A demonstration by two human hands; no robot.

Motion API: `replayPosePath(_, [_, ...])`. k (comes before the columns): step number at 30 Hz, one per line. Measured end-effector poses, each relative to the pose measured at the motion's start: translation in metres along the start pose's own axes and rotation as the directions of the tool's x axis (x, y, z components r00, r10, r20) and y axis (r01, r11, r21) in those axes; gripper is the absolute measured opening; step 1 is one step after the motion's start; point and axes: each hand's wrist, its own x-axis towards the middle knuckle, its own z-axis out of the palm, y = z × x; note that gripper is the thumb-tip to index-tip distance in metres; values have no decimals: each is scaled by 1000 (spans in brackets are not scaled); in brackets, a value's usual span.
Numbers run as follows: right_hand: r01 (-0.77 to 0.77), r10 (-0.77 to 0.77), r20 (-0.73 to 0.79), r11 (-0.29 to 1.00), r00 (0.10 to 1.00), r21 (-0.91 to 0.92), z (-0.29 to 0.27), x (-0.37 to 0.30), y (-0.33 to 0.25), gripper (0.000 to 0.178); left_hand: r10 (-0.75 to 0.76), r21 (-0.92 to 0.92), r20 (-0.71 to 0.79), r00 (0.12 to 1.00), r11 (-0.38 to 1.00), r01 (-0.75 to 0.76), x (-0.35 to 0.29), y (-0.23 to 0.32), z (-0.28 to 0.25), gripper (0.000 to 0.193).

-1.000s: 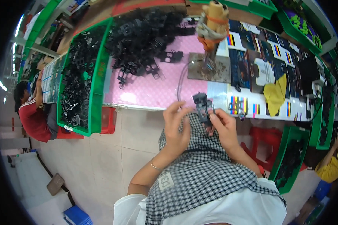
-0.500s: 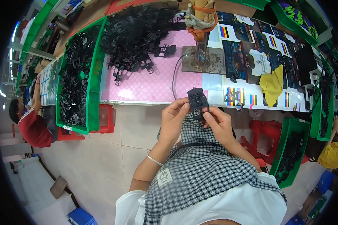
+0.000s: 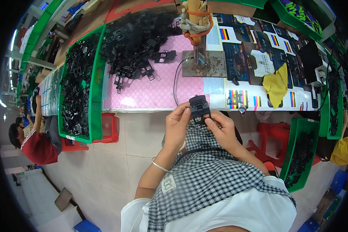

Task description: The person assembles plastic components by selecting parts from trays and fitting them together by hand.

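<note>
A black plastic frame-like part (image 3: pixel 199 110) is held up in front of the table's near edge, over my checked apron. My left hand (image 3: pixel 178 123) pinches its left side between thumb and fingers. On its lower right side, my right hand (image 3: pixel 221 128) grips with thumb and bent fingers. Cut-outs show in the lower half of the part. Beyond it, a rusty metal plate (image 3: pixel 216 70) lies under an upright metal post (image 3: pixel 197 54) wrapped in cloth and orange bands. Loose black plastic parts (image 3: pixel 137 48) are heaped on the pink sheet at the back left.
A green bin (image 3: pixel 96 96) of small black parts stands at the left, another green bin (image 3: pixel 288 164) at the lower right. A yellow cloth (image 3: pixel 276 86) lies on the printed sheets. Red stools (image 3: pixel 111 129) sit below. Co-workers (image 3: pixel 38 143) are at both sides.
The black part has turned slightly, and its lower cut-outs show more plainly. My right fingers have shifted on its lower edge. The view has moved a little.
</note>
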Motion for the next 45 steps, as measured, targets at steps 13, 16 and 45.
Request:
replayPosePath(13, [-194, 202, -21, 959, 979, 207, 8, 9, -1, 17, 209, 379, 65, 976, 899, -218, 9, 6, -3, 22])
replayPosePath(16, [-129, 173, -129, 947, 977, 294, -8, 9, -1, 16, 46, 224, -18, 999, 974, -41, 14, 14, 27, 25])
replayPosePath(45, [-18, -62, -893, 998, -447, -60, -635, -166, -14, 28, -223, 692, 586, 779, 638, -338, -8, -173, 51, 17])
